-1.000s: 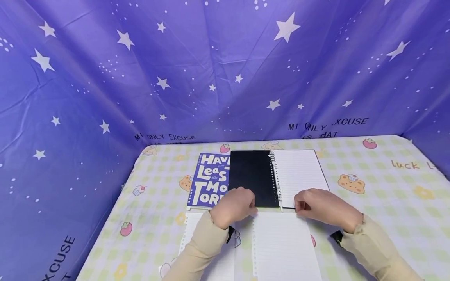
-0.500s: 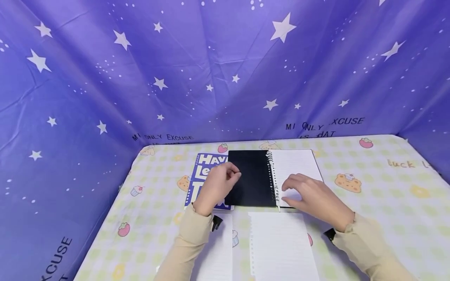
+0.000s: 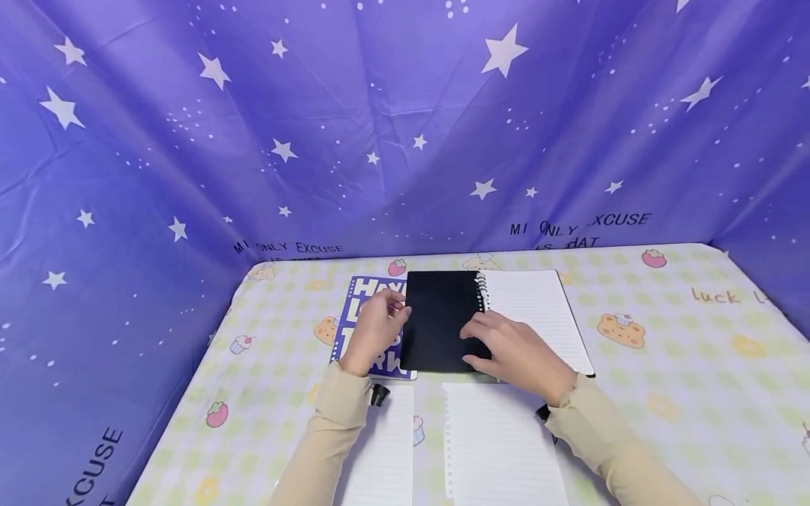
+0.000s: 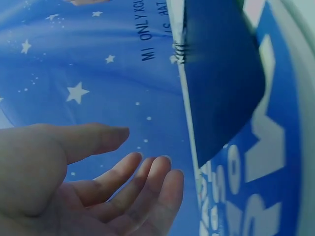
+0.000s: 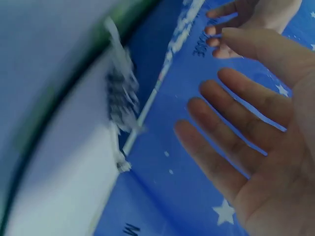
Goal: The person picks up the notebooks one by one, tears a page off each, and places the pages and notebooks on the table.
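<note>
An open ring-bound notebook lies at the back of the table, its black cover [image 3: 436,313] on the left and its lined page [image 3: 528,302] on the right. White binder rings [image 3: 482,284] run between them. Partly under the black cover is a blue cover [image 3: 395,364] with large white letters. My left hand [image 3: 377,329] hovers over the blue cover, fingertips right at the black cover's left edge. In the left wrist view its fingers [image 4: 125,172] are loosely bent around nothing. My right hand [image 3: 515,351], fingers spread and holding nothing, is over the rings and the black cover.
Two loose lined sheets lie in front of the notebook: a right sheet [image 3: 503,436] with a punched edge and a left sheet [image 3: 386,450] partly behind the left forearm. A checked tablecloth [image 3: 683,365] covers the table. A purple star curtain [image 3: 354,176] hangs behind.
Both hands have left the notebook's near edge. The left hand moved back and left onto the blue cover; the right hand moved left from the lined page to over the rings.
</note>
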Action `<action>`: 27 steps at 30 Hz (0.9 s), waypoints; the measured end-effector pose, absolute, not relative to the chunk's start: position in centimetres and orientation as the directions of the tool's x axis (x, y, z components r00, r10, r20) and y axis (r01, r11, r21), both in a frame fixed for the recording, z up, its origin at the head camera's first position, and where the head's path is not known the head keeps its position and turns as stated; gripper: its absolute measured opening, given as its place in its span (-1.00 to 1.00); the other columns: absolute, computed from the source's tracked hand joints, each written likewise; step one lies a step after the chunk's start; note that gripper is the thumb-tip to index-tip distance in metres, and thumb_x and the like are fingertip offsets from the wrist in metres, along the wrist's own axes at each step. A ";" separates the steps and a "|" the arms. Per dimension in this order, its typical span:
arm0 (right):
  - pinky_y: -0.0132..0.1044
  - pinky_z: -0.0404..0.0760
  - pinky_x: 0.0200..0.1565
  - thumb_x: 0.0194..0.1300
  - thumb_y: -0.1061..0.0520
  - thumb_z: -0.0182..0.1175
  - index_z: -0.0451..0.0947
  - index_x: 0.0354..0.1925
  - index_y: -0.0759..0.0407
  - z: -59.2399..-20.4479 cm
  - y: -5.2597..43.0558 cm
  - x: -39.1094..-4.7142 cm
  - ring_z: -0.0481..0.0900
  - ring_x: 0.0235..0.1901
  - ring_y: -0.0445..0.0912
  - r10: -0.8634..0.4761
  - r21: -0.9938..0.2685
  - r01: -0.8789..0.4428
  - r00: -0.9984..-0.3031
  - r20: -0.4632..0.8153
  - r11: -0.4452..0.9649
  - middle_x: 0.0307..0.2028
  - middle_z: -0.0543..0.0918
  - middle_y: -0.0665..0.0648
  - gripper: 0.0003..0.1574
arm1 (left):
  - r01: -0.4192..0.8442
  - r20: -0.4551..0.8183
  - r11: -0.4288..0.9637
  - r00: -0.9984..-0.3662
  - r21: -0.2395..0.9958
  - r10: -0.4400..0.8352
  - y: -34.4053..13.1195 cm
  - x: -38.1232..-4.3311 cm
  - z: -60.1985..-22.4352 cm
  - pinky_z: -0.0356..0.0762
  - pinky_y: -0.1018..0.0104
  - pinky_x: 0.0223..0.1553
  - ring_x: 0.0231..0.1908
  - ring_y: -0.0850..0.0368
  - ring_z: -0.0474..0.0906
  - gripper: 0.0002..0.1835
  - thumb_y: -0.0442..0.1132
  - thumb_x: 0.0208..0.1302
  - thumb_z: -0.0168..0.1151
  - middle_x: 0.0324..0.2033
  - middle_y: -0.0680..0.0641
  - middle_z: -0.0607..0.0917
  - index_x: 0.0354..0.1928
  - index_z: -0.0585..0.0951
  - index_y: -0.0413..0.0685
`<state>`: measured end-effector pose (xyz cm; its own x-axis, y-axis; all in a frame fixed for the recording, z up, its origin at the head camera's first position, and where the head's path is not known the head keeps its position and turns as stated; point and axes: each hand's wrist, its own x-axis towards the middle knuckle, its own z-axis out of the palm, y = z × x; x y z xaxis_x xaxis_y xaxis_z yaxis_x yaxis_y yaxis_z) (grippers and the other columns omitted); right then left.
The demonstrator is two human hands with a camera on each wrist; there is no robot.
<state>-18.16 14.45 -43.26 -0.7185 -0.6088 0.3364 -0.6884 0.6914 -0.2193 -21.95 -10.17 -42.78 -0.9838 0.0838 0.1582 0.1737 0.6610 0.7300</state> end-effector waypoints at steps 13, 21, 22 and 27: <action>-0.29 0.61 -0.36 -0.01 -0.05 0.55 0.64 -0.18 0.07 -45.4 13.5 -18.5 0.51 -0.30 -0.17 -0.644 -0.184 -0.696 -0.714 0.274 0.694 -0.25 0.58 -0.02 -0.55 | 0.119 0.096 0.640 -0.993 0.759 0.071 -10.9 -23.2 -45.3 0.63 0.26 -0.25 -0.32 0.08 0.59 -0.84 -0.34 0.32 0.26 -0.29 -0.15 0.70 -0.12 0.63 -0.29; -0.30 0.58 -0.40 -0.07 0.03 0.59 0.64 -0.24 0.08 -45.6 13.6 -18.3 0.48 -0.35 -0.18 -0.648 -0.161 -0.703 -0.705 0.286 0.693 -0.31 0.55 -0.03 -0.58 | 0.092 0.064 0.610 -0.996 0.787 0.069 -11.2 -23.5 -46.2 0.59 0.33 -0.31 -0.36 0.11 0.56 -0.86 -0.34 0.34 0.25 -0.32 -0.15 0.69 -0.14 0.63 -0.28; -0.30 0.58 -0.41 -0.08 0.03 0.59 0.64 -0.25 0.08 -45.6 13.6 -18.3 0.48 -0.36 -0.18 -0.650 -0.159 -0.705 -0.703 0.288 0.692 -0.32 0.55 -0.03 -0.58 | 0.089 0.057 0.607 -0.996 0.790 0.072 -11.2 -23.5 -46.2 0.59 0.33 -0.31 -0.36 0.11 0.56 -0.86 -0.34 0.34 0.25 -0.32 -0.15 0.69 -0.14 0.63 -0.28; -0.28 0.59 -0.39 -0.01 0.04 0.55 0.64 -0.26 0.07 -45.6 13.5 -18.4 0.49 -0.35 -0.16 -0.653 -0.161 -0.708 -0.700 0.291 0.687 -0.34 0.57 -0.03 -0.65 | 0.083 0.043 0.603 -0.996 0.793 0.080 -11.3 -23.6 -46.3 0.60 0.31 -0.29 -0.35 0.11 0.57 -0.85 -0.34 0.33 0.26 -0.31 -0.16 0.69 -0.13 0.64 -0.30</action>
